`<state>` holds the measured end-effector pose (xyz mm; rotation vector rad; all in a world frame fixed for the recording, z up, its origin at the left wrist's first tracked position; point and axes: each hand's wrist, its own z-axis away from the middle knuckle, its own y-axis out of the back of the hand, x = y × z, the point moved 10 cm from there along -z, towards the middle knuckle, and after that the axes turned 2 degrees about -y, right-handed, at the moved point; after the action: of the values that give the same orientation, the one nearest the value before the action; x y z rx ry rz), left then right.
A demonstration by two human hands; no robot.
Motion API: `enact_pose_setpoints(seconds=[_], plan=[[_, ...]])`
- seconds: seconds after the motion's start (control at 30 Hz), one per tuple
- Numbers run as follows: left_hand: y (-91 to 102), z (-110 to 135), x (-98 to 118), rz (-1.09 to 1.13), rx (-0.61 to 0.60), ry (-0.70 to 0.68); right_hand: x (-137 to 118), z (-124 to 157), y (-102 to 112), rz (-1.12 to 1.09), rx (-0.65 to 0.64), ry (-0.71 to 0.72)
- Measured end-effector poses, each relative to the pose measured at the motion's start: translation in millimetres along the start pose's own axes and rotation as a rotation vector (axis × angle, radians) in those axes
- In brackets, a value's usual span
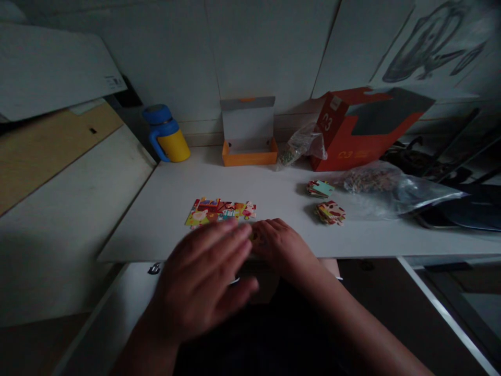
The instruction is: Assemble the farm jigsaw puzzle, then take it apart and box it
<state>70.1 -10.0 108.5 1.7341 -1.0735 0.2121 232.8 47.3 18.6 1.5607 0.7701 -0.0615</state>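
My left hand (207,277) is raised in front of the table edge, its fingers stretched out and slightly blurred, with nothing in it. Just beyond its fingertips lies a partly joined jigsaw puzzle (221,210) with a colourful farm picture; my fingers hide its lower edge. At the table's front edge, my right hand (279,240) is bent over a patterned puzzle piece (256,236), mostly covered by its fingers. Two small stacks of puzzle pieces lie right of this hand: a nearer stack (331,212) and a farther stack (320,188) with a pale green piece on top.
An open orange box (249,158) stands by the wall, with a blue and yellow jug (169,138) to its left. Rightward are a small plastic bag (297,149), a large red box (344,136) and a bag of pieces (376,183). White boards (58,209) lean at left.
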Motion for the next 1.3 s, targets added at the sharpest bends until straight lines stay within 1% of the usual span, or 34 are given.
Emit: enact_pose_setpoints(seconds=[0.07,0.1,0.13,0.17,0.2,0.23,0.27,0.3,0.37,0.43,0.53,0.63,0.77,0.9,0.97,1.03,1.1,1.2,1.3], plan=[[-4.4,-16.5,-39.4,-0.236,0.007,-0.037,12.7,4.2,8.3,-0.035,0.013,-0.037],[-5.7,-21.0,-64.1,-0.351,0.013,-0.012,21.2,6.3,12.3,-0.056,0.023,-0.074],[-7.1,-22.4,-90.9,-0.421,0.01,0.046,29.7,8.3,15.4,-0.082,0.028,-0.109],[-9.7,-21.1,-114.9,-0.476,-0.009,0.1,37.5,10.1,18.1,-0.109,0.033,-0.137],[-14.1,-17.9,-133.9,-0.514,-0.043,0.136,44.6,11.6,20.5,-0.139,0.038,-0.158],[-19.2,-13.8,-146.7,-0.539,-0.08,0.151,51.1,12.9,23.0,-0.167,0.048,-0.173],[-22.2,-9.9,-153.2,-0.56,-0.089,0.153,57.2,13.9,25.4,-0.193,0.059,-0.186],[-24.7,-6.6,-154.9,-0.572,-0.089,0.149,62.9,14.7,27.3,-0.219,0.068,-0.198],[-29.6,-3.3,-147.0,-0.573,-0.072,0.124,73.6,15.7,30.1,-0.257,0.079,-0.228],[-35.6,-3.5,-133.3,-0.555,-0.059,0.1,82.0,15.9,31.6,-0.278,0.078,-0.254],[-46.4,-5.8,-116.1,-0.545,-0.06,0.089,89.8,15.5,33.6,-0.301,0.07,-0.283],[-55.7,-5.9,-104.6,-0.568,-0.063,0.078,94.0,15.3,36.0,-0.319,0.064,-0.304],[-61.2,-3.2,-97.1,-0.604,-0.063,0.075,93.6,12.7,46.9,-0.277,0.088,-0.292],[-60.2,-6.1,-93.5,-0.616,-0.08,0.058,89.6,0.9,61.1,-0.214,0.124,-0.269],[-59.6,-12.2,-89.4,-0.607,-0.082,0.041,85.6,-10.0,62.6,-0.212,0.118,-0.25],[-63.0,-20.2,-81.1,-0.569,-0.087,0.005,80.8,-22.7,57.7,-0.227,0.081,-0.23],[-73.8,-27.2,-67.4,-0.498,-0.113,-0.065,75.9,-34.5,50.5,-0.22,0.04,-0.21],[-98.4,-30.5,-46.7,-0.384,-0.191,-0.171,71.0,-45.5,45.0,-0.144,0.022,-0.173],[-117.5,-28.0,-38.8,-0.318,-0.247,-0.187,77.2,-45.6,47.1,-0.113,0.05,-0.199]])
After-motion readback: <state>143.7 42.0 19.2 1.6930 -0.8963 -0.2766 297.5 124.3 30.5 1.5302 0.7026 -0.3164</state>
